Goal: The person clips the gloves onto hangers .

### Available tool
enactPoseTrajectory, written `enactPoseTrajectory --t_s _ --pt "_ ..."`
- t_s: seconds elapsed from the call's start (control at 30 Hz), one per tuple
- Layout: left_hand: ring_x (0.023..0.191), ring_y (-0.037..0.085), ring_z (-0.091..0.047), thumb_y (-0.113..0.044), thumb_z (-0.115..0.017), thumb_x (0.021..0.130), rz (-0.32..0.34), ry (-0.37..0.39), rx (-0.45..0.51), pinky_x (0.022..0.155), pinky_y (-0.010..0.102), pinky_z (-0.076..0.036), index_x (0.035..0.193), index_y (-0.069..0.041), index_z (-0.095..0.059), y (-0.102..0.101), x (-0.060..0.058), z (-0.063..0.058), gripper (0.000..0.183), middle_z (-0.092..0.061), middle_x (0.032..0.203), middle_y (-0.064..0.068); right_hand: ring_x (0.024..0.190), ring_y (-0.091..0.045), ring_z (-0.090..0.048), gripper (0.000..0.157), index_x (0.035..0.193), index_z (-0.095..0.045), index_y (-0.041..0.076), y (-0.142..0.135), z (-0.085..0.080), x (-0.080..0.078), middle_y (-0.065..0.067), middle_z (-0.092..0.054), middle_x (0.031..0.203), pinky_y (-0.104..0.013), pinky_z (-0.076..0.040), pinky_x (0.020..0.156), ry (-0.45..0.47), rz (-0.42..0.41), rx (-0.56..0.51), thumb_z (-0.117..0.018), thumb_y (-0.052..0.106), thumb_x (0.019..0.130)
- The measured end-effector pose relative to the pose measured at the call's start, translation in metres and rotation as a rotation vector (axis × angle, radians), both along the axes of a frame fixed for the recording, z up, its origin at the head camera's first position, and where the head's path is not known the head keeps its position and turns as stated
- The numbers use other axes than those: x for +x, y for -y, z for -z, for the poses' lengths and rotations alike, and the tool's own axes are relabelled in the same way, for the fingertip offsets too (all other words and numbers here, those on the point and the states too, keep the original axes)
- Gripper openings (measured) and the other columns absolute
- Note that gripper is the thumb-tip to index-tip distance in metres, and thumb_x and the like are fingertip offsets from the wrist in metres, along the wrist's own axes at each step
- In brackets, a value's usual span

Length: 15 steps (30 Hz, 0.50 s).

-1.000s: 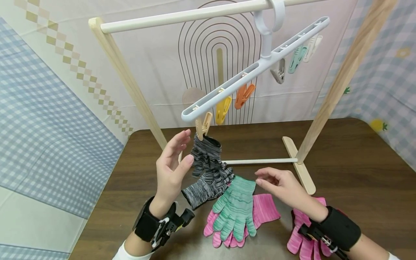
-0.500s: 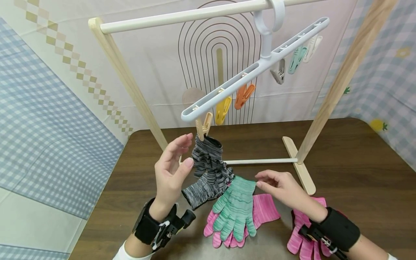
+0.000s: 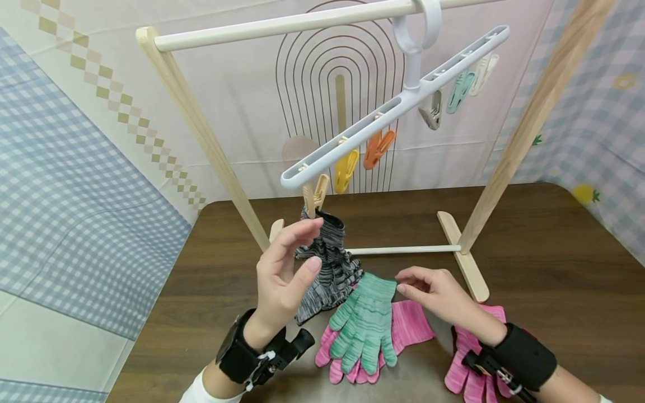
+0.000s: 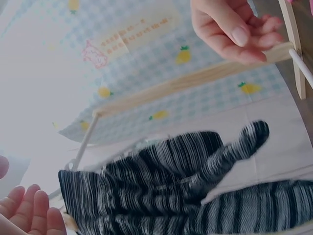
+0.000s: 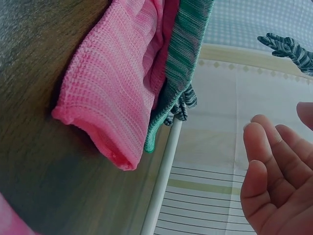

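Seen from the head view, one grey glove (image 3: 333,246) hangs at six o'clock, just below centre, from a wood clip (image 3: 321,189) on a hanger (image 3: 413,95) hooked over a rack (image 3: 282,26). That glove looks done. The others seem left to hang, lying on the bench (image 3: 544,252): apparently a second grey glove (image 3: 317,299) at six o'clock, a green glove (image 3: 363,324) toward half past five, a pink glove (image 3: 410,322) under it, and another pink glove (image 3: 458,372) at half past four, partly behind the right wrist.

The left hand (image 3: 282,280), at seven o'clock, overlaps the hung glove; its grip is spread, thumb apart, holding nothing. The right hand (image 3: 435,288), at four o'clock, is near the green cuff, fingers loosely curved, its grip pinching nothing.

Counts: one rack, one hanger, six clips; five, the yellow (image 3: 345,170), orange (image 3: 377,150), grey (image 3: 431,111), green (image 3: 459,92) and white (image 3: 485,74) clips, bear nothing. At least five gloves show; overlap may hide more.
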<state>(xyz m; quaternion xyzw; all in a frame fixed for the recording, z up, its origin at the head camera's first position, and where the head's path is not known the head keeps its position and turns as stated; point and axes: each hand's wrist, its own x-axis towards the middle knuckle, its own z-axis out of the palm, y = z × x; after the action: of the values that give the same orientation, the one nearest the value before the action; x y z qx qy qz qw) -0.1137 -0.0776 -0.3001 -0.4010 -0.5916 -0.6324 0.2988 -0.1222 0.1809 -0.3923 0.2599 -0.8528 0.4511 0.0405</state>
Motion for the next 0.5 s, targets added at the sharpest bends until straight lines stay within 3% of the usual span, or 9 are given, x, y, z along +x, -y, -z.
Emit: enactPoseTrajectory --t_s 0.3,0.5 --pt "0.106 0.025 -0.051 -0.013 -0.05 0.09 0.067 -0.035 -0.096 0.085 0.032 -0.043 0.118 0.01 -0.046 -0.011 0.003 -0.002 0.036 -0.054 0.119 0.019 0.064 -0.004 -0.052 0.012 0.096 -0.063 0.009 -0.001 0.001 0.001 0.004 -0.064 0.08 -0.026 -0.045 0.051 -0.012 -0.001 0.006 -0.061 0.012 0.085" --pt "0.113 0.028 -0.047 -0.012 -0.049 0.091 0.138 -0.009 -0.157 0.088 0.033 -0.044 0.121 0.009 -0.044 -0.016 0.006 -0.004 0.037 -0.047 0.124 0.026 0.064 -0.004 -0.051 0.012 0.096 -0.063 0.008 -0.001 0.003 0.001 0.004 -0.064 0.079 -0.026 -0.045 0.051 -0.004 0.003 0.017 -0.06 0.012 0.085"
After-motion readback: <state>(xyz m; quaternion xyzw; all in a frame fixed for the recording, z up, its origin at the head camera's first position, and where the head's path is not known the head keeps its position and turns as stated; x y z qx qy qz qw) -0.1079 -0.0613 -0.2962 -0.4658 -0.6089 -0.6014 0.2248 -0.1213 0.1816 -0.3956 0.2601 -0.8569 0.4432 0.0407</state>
